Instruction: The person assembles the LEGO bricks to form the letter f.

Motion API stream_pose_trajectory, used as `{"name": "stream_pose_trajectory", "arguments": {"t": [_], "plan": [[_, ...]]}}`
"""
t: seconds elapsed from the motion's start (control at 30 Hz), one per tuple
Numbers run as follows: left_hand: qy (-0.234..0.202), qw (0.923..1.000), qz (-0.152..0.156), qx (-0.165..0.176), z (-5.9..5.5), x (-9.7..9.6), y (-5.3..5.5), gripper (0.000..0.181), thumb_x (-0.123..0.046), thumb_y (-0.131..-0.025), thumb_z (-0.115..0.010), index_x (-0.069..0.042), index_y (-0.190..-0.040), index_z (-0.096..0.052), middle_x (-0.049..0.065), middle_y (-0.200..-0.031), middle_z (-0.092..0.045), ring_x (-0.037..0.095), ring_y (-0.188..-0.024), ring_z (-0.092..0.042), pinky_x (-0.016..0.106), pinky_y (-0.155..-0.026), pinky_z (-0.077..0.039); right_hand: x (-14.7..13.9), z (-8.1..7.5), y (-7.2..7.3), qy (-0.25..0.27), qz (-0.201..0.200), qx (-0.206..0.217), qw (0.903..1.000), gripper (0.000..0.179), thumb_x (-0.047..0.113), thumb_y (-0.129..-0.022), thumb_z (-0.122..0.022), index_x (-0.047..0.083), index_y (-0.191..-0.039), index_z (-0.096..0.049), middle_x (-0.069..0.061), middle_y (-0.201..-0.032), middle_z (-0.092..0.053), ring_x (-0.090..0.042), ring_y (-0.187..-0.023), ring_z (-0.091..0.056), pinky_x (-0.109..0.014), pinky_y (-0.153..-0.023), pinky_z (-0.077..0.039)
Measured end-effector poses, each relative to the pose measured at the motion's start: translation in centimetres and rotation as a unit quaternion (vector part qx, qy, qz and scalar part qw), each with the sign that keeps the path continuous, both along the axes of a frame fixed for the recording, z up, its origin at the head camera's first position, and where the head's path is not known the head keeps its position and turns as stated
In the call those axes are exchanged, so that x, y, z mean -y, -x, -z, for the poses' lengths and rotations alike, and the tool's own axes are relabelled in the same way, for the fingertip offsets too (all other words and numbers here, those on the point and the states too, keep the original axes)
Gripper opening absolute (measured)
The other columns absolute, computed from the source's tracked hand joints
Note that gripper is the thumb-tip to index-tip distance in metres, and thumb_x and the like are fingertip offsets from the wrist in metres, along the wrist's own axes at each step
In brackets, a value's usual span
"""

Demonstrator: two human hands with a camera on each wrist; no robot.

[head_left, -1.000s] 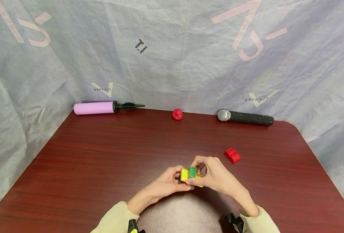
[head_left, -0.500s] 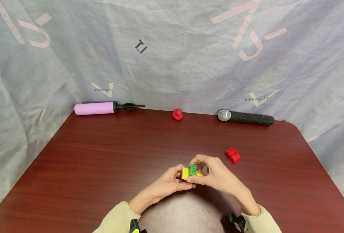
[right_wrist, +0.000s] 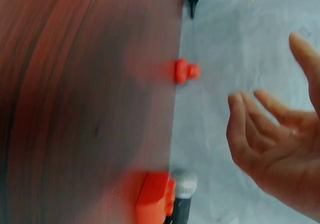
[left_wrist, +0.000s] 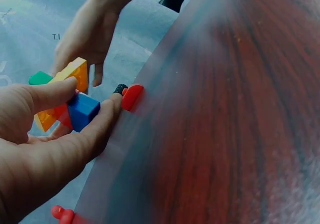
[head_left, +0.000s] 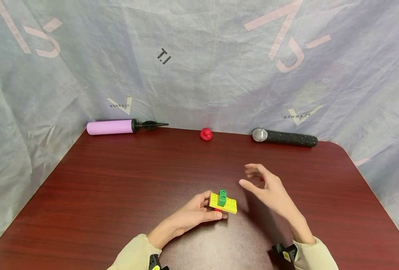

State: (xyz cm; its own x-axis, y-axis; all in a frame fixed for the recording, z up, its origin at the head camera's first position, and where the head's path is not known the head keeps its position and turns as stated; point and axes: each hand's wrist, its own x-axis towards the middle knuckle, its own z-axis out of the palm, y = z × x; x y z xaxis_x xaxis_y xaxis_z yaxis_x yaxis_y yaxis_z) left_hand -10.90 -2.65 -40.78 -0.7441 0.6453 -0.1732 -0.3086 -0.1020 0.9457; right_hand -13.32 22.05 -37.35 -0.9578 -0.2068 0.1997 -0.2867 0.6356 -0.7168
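My left hand (head_left: 190, 213) grips a small stack of toy building bricks above the table. On its top is a yellow plate (head_left: 231, 206) bearing a narrow green brick (head_left: 222, 198). Beneath the plate, the left wrist view shows a red brick (left_wrist: 64, 116) and a blue brick (left_wrist: 83, 109) between thumb and fingers. Holding nothing, my right hand (head_left: 270, 189) is apart from the stack, fingers loosely bent and thumb spread. It is nearest a loose red brick (right_wrist: 152, 199) with a curved side, which it almost wholly covers in the head view.
Along the back edge of the dark red-brown table (head_left: 145, 165) lie a purple hand pump (head_left: 110, 127) with a black nozzle, a red rubber duck (head_left: 206, 134) and a black microphone (head_left: 287, 138). A grey printed cloth (head_left: 199, 75) hangs behind them.
The right hand has let go of the green brick and moved right and away toward the loose red brick. The left hand keeps its grip on the stack, nearly in place.
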Motion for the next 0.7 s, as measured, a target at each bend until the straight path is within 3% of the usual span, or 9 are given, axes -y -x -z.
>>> {"name": "stream_pose_trajectory", "arguments": {"t": [0.13,0.27,0.37,0.53,0.7], "plan": [[-0.009,0.9998,0.004,0.016,-0.1,0.2,0.0,0.037,0.002,-0.093,-0.061,0.004,-0.127,-0.047,0.015,-0.116,-0.065,0.023,-0.104,-0.066,0.028,-0.091,-0.051,-1.7,0.3,0.4,-0.045,0.057,-0.005,0.9973,0.057,0.029,-0.088,-0.074,0.003,-0.132,-0.050,-0.021,-0.123,-0.060,-0.035,-0.112,-0.057,-0.051,-0.087,-0.048],[-0.013,0.9996,0.005,0.024,-0.3,0.2,0.1,0.039,0.003,-0.093,-0.061,0.005,-0.129,-0.046,0.016,-0.117,-0.063,0.025,-0.106,-0.066,0.030,-0.093,-0.050,-3.2,0.6,0.7,-0.094,0.081,0.013,0.9922,0.069,0.026,-0.085,-0.076,-0.008,-0.135,-0.042,-0.032,-0.127,-0.051,-0.045,-0.117,-0.048,-0.060,-0.094,-0.042],[-0.014,0.9996,0.005,0.025,-0.4,0.3,0.1,0.040,0.003,-0.093,-0.061,0.005,-0.130,-0.046,0.016,-0.117,-0.062,0.026,-0.107,-0.065,0.030,-0.093,-0.050,-4.0,0.8,1.0,-0.131,0.097,0.039,0.9858,0.075,0.026,-0.084,-0.077,-0.013,-0.135,-0.038,-0.036,-0.126,-0.048,-0.049,-0.114,-0.046,-0.063,-0.091,-0.041],[-0.011,0.9996,0.003,0.027,-0.4,0.3,0.1,0.039,0.004,-0.093,-0.061,0.004,-0.129,-0.046,0.016,-0.117,-0.063,0.027,-0.107,-0.065,0.029,-0.093,-0.050,-5.0,1.4,1.6,-0.182,0.111,0.084,0.9735,0.078,0.032,-0.084,-0.076,-0.016,-0.132,-0.038,-0.038,-0.118,-0.048,-0.050,-0.104,-0.050,-0.063,-0.081,-0.045],[-0.010,0.9994,0.002,0.032,-0.3,0.3,0.0,0.038,0.005,-0.093,-0.060,0.004,-0.128,-0.047,0.015,-0.117,-0.064,0.025,-0.106,-0.066,0.029,-0.091,-0.051,-5.4,1.6,2.0,-0.190,0.108,0.096,0.9711,0.062,0.026,-0.082,-0.076,-0.015,-0.119,-0.048,-0.030,-0.102,-0.057,-0.040,-0.087,-0.056,-0.054,-0.072,-0.048]]}}
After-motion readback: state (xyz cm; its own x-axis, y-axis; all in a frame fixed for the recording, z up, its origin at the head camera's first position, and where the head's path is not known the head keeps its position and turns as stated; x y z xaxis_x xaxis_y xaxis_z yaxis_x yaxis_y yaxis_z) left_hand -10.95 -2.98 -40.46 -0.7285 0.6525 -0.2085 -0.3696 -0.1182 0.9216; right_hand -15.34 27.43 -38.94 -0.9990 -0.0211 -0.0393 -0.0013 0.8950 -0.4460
